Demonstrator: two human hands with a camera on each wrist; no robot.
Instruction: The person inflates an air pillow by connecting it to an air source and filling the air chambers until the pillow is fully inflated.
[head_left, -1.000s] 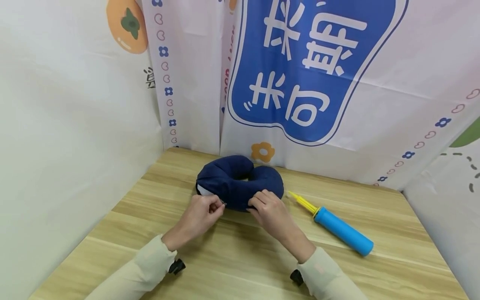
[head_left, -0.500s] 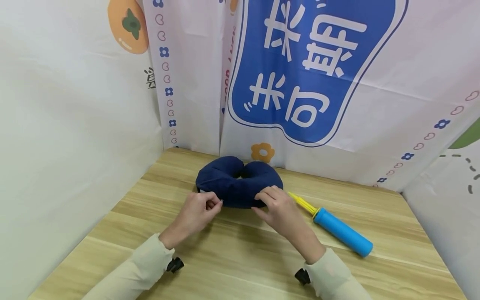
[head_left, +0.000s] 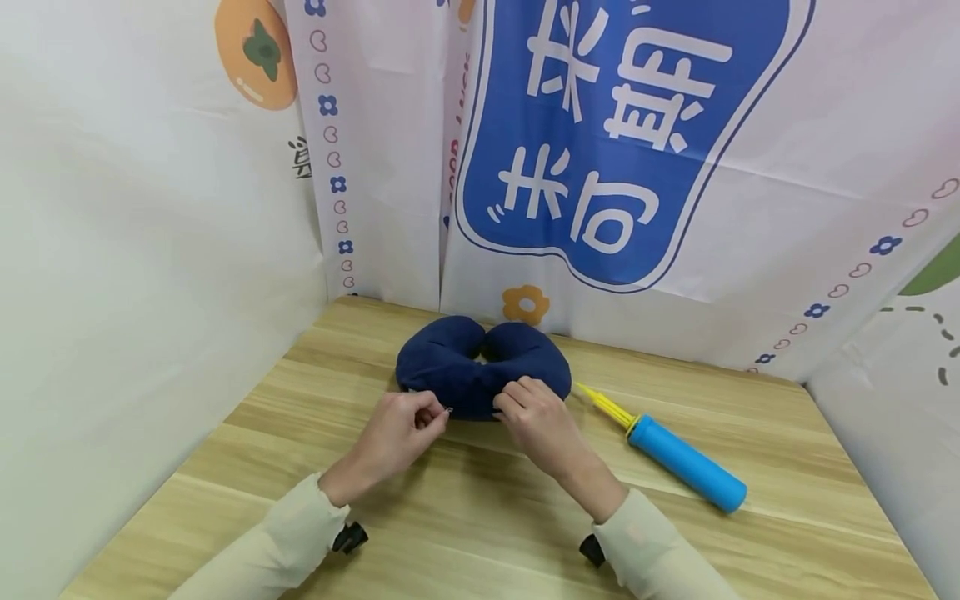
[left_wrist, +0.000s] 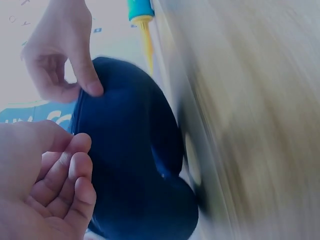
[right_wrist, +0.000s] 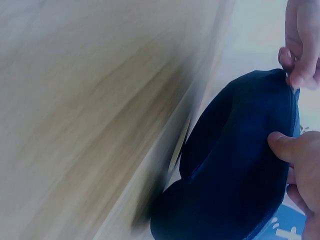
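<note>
A navy U-shaped neck pillow (head_left: 483, 375) lies on the table, its two ends pointing at the back wall. My left hand (head_left: 397, 429) pinches a small metallic zipper pull (head_left: 448, 411) at the pillow's near edge. To its right, my right hand (head_left: 538, 423) grips that same edge, thumb below and fingers above. In the right wrist view the right thumb (right_wrist: 282, 145) presses on the dark fabric beside the zipper seam (right_wrist: 293, 107). The left wrist view shows the left hand's other fingers (left_wrist: 80, 192) curled loosely by the cloth.
Right of the pillow lies a hand pump with a blue barrel (head_left: 686, 462) and a yellow nozzle (head_left: 603, 404), its tip close to the pillow. Behind the wooden table (head_left: 465, 525) hangs a printed cloth (head_left: 390, 167).
The white patch showing at the pillow's left side is now nearly covered. The right fingers loosened from the edge half a second ago and grip it again. The left hand keeps its pinch.
</note>
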